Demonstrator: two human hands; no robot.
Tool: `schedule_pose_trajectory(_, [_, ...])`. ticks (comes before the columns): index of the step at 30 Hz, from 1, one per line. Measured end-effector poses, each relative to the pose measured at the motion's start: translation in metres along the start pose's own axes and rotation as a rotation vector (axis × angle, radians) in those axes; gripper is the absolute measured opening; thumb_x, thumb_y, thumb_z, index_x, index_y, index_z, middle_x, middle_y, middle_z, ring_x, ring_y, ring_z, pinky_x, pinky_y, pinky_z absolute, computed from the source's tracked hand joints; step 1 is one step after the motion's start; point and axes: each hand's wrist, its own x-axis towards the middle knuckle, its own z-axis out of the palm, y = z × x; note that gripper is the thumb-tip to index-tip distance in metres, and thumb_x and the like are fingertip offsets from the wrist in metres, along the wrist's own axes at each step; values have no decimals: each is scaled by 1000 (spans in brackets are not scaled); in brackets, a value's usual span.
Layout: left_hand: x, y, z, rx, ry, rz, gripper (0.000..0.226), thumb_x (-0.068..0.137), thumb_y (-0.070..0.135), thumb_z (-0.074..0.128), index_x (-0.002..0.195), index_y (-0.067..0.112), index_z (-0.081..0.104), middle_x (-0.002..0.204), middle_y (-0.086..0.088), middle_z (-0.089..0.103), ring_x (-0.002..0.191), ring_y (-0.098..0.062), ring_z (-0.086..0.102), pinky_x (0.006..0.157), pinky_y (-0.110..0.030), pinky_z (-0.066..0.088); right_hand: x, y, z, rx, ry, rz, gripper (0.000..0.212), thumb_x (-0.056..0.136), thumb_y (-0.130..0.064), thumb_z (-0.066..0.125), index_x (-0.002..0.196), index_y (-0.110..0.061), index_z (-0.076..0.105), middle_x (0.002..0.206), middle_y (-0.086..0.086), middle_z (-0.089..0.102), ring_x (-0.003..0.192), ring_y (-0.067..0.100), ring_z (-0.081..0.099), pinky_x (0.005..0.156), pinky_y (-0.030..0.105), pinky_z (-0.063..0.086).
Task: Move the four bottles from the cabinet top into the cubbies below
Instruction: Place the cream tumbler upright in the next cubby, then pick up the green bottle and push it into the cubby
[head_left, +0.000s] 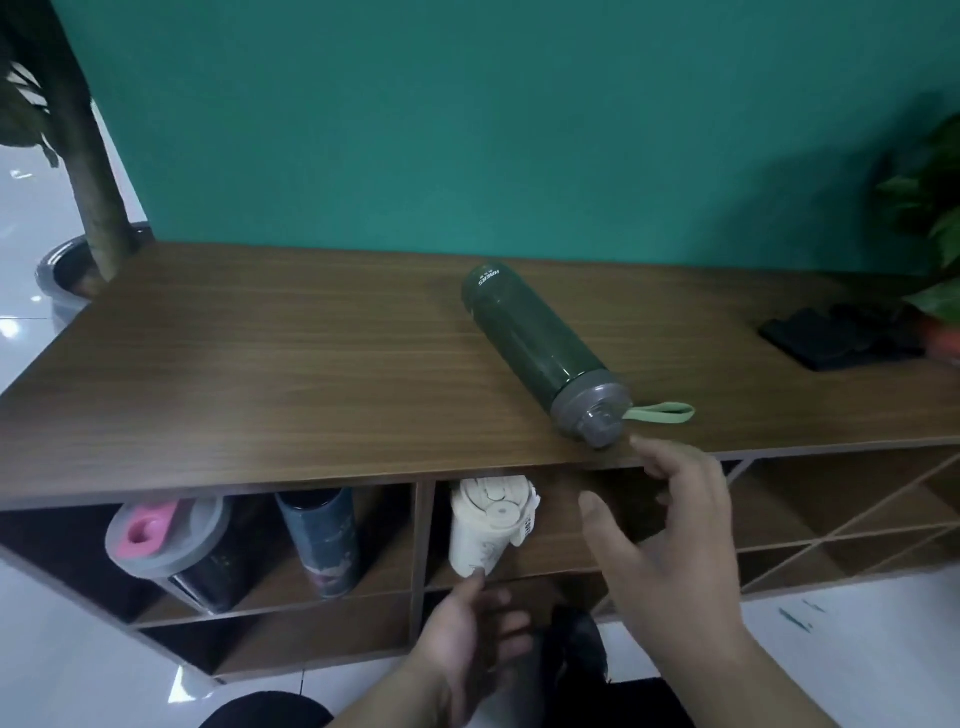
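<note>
Green bottle (540, 353) – lying on cabinet top (260, 374), lettering unreadable | right hand (675, 535) open | left hand (478, 623) touching cream bottle (488, 525)

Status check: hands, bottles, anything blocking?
Left hand open, fingertip touching cream bottle in cubby. Right hand open, just below green bottle lying on cabinet top. Three bottles shelved. Nothing blocking.

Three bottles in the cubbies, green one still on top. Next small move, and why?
Probably close the right hand around the green bottle near its grey cap. It is the only bottle on the cabinet top, lying on its side by the front edge, and that open hand is just below the cap.
</note>
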Motion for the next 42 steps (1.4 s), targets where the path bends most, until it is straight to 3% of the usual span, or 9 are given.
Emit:
schedule_pose_trajectory(4, [-19,2,1,34,2,28,57,98,57,36,116,11,65,121,-15,71,97,-31,66,71,-36,39,47,-25,-2,-166,-56,83,97,66,-53,79,146,-21,34,150,-3,37,148,20,21,122,52,18])
schedule_pose_trajectory(8, [-36,6,0,15,10,71,54,97,55,40,116,10,65,118,-17,70,100,-33,66,72,-37,40,78,-34,14,-361,-196,168,104,66,-68,73,150,-27,28,141,-2,57,138,23,47,121,58,0])
schedule_pose_trajectory(12, [-46,8,-4,4,15,112,53,94,54,46,116,10,66,115,-17,72,102,-34,66,78,-38,42,73,-35,17,-324,-198,166,89,69,-54,71,146,-27,34,128,0,65,118,23,61,122,52,17])
schedule_pose_trajectory(15, [-54,6,-4,11,12,146,48,94,52,49,113,11,65,107,-14,71,93,-31,66,75,-37,41,57,-42,-4,-181,-171,205,92,69,-47,74,147,-31,29,126,-1,63,111,24,61,98,41,48])
schedule_pose_trajectory(17, [-59,4,-1,18,7,170,49,94,53,47,113,11,65,109,-14,71,94,-31,66,75,-37,42,43,-48,-28,-75,-126,209,94,69,-44,78,147,-36,26,118,-10,61,102,19,64,86,35,53])
schedule_pose_trajectory(26, [-72,-14,33,-79,-97,254,57,96,55,38,132,15,58,124,-17,69,111,-36,66,87,-45,48,-10,-42,-132,205,247,232,74,67,-36,83,132,-40,47,96,-27,62,85,-10,61,71,18,44])
schedule_pose_trajectory(32, [-85,-24,78,-228,-309,310,56,90,56,48,135,23,56,134,-19,67,121,-41,64,100,-55,48,-27,-11,-128,38,43,358,53,68,-52,77,116,-38,61,104,-19,63,95,8,63,87,39,56])
schedule_pose_trajectory(36, [-59,-30,83,-202,-208,352,62,82,46,60,136,16,57,121,-19,73,105,-35,73,89,-48,55,-27,8,-116,-3,-46,378,58,69,-52,79,121,-36,59,109,-19,60,98,7,59,88,31,52])
schedule_pose_trajectory(42, [-15,-37,87,-242,-167,148,60,93,55,49,124,7,67,112,-25,75,84,-34,75,97,-49,49,-44,38,-81,139,-295,315,90,65,-37,85,137,-54,33,127,-40,39,116,-21,42,89,1,35])
